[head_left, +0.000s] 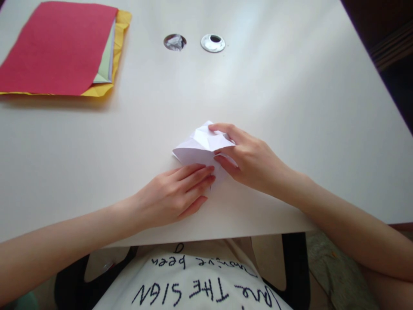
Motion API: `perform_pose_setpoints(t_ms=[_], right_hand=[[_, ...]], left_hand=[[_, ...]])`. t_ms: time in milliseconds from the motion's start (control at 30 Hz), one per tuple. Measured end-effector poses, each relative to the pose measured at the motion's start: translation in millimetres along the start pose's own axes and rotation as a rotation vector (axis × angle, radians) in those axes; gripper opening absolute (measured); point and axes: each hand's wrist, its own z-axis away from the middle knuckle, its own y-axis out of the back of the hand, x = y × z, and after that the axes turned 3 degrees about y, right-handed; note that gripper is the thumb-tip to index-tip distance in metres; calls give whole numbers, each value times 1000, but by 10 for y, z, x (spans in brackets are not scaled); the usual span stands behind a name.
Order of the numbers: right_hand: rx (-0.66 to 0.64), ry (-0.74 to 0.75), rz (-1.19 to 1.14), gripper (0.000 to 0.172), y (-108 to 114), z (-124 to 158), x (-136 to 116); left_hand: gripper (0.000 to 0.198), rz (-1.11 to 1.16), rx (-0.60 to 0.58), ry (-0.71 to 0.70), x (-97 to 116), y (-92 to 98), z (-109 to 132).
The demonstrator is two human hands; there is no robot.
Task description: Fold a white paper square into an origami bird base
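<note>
A piece of white paper (pixel 201 140), folded with several creases, sits on the table in front of me. Its upper layer is raised and bulges open toward me. My right hand (pixel 248 155) holds the right side of the paper, index finger on top and thumb at the near edge of the raised layer. My left hand (pixel 177 189) lies with stretched fingers over the near part of the paper, fingertips pressing it down close to the right thumb. The left thumb is apart from the paper. Part of the near layer is hidden under the left fingers.
A red sheet (pixel 64 47) lies on a yellow one (pixel 106 88) at the far left, with pale green and white paper between. Beyond the folded paper are a round hole (pixel 174 42) and a silver cable grommet (pixel 213 43). The white table's (pixel 306 107) near edge runs before me.
</note>
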Motion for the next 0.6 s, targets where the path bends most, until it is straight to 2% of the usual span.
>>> perform_pose_setpoints(t_ms=[300, 433, 600], right_hand=[[-3, 45, 13, 25, 2, 61, -24], [4, 90, -12, 33, 8, 97, -69], [-8, 107, 10, 36, 21, 97, -85]], left_hand=[[24, 51, -22, -75, -11, 67, 45], [26, 70, -68, -67, 33, 109, 62], [27, 55, -103, -62, 53, 125, 62]])
